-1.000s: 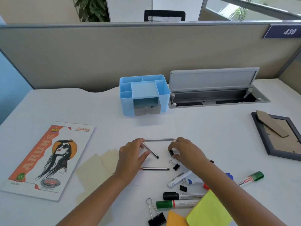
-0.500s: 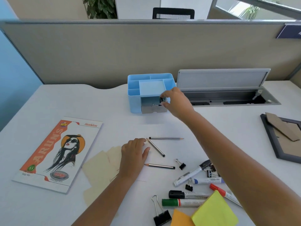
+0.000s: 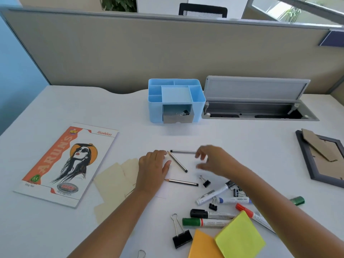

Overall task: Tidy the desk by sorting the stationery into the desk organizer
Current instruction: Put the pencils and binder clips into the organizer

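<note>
Organizer [image 3: 176, 101], pale blue, stands upright at the back of the worktop [image 3: 242, 146], just beside the open grey cable hatch [image 3: 258, 107]. Its upper compartments show nothing inside; its grey front drawer [image 3: 177, 116] sits pulled out and holds black binder clips [image 3: 183, 113], count not discernible. Right hand [image 3: 214, 161], blurred, hovers above the worktop with fingers [image 3: 200, 155] loosely spread and grasping nothing. Left hand [image 3: 153, 169] lies flat, fingers straight, pressing on a white sheet and just beside cream notes [image 3: 115, 181]. Three pencils [image 3: 177, 162] lie between the hands. A small binder clip [image 3: 205, 182] lies loose near the right wrist; markers [image 3: 212, 195], further clips, a large binder clip [image 3: 181, 234] and yellow and orange sticky notes [image 3: 240, 237] lie scattered at the near edge. A notebook [image 3: 61, 164] lies at left, a picture frame [image 3: 323, 159] at right. Half a second ago the right hand was at the drawer with a clip; it has since come back over the pencils, empty. The left hand has not shifted.
</note>
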